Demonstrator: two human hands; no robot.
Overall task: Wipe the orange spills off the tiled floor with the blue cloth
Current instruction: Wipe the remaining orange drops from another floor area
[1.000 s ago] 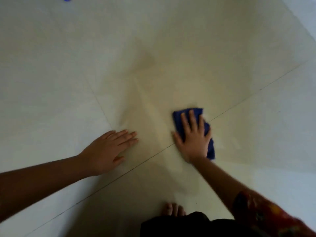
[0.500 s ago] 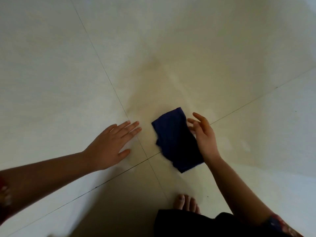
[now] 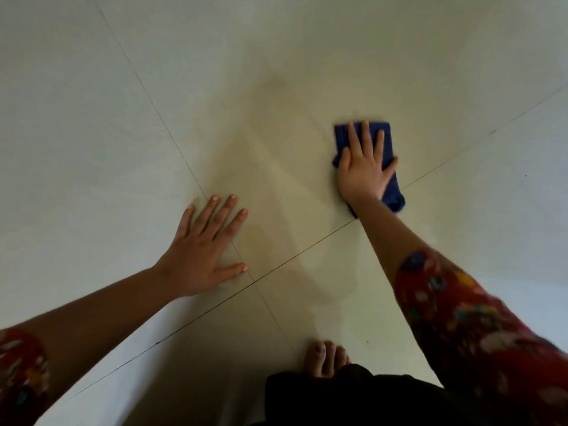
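Cloth (image 3: 394, 196), folded to a small pad, lies on the floor (image 3: 92, 118) to the right of the tile crossing, just beyond the grout line (image 3: 307, 256) that runs up to the right. The right hand (image 3: 362, 170) lies flat on it, fingers (image 3: 365, 133) straight and spread, pressing it down rather than curling round it; blue shows past the fingertips and beside the wrist. The left hand (image 3: 199, 256) is planted palm down on bare tile near the crossing, fingers spread, holding nothing, apparently as a prop for a crouch. A bare foot (image 3: 325, 358) shows at the lower edge.

No bright orange pool or drops can be made out. What shows instead is a broad, dull yellowish film (image 3: 276, 167) across the tiles between the two hands, with a darker smudge (image 3: 276, 84) at its far end and faint streaks through it. By this evidence, the bulk of the liquid appears to be lifted or spread thin, and the work seems to be well along. Left to do, as a judgement: passes over the film to the left of the cloth, the far smudge, and the grout, where colour may lodge. The dim light makes the film's true edge hard to tell.
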